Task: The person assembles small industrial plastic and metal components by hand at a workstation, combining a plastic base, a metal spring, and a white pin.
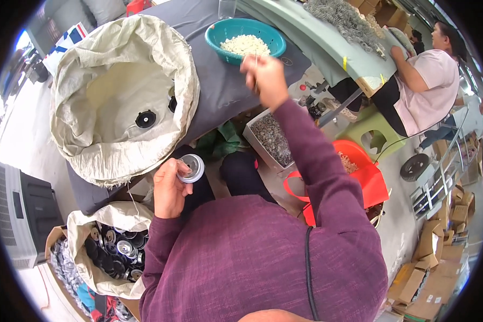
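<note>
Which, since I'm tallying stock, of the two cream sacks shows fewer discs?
The larger, upper sack, showing two black discs; the lower sack holds a crowded pile.

Right fingers (250,65) blurry, their contents unclear

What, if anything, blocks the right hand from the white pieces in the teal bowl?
Nothing visible: the white pieces lie uncovered in the open teal bowl, and the right hand overlaps its near rim in view.
</note>
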A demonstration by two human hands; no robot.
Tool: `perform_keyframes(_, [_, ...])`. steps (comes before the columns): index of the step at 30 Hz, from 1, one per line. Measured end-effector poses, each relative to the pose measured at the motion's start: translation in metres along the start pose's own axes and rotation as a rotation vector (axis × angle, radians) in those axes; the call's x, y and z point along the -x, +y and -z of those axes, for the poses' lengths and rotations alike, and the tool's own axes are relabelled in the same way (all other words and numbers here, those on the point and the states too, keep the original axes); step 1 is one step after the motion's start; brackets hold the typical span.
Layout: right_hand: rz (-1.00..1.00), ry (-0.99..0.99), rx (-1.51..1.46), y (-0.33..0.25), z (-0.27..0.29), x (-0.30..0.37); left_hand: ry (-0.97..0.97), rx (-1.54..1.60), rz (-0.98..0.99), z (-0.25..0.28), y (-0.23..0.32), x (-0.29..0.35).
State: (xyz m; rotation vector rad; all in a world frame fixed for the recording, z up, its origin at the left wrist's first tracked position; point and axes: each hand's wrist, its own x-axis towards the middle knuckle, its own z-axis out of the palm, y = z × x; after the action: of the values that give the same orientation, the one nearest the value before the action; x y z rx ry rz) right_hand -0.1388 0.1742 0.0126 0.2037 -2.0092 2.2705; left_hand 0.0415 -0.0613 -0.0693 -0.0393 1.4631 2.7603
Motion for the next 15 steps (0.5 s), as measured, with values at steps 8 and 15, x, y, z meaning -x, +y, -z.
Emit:
perform_keyframes(8, [-0.065, -0.369, 0.160, 0.000, -0.037, 0.036, 0.009, 0.120, 0.104, 0.002, -0.002, -0.007])
perform_keyframes(15, [0.560, -0.692, 0.475, 0.040, -0.076, 0.123, 0.057, -0.056, 0.106, 0.007, -0.004, 0.002])
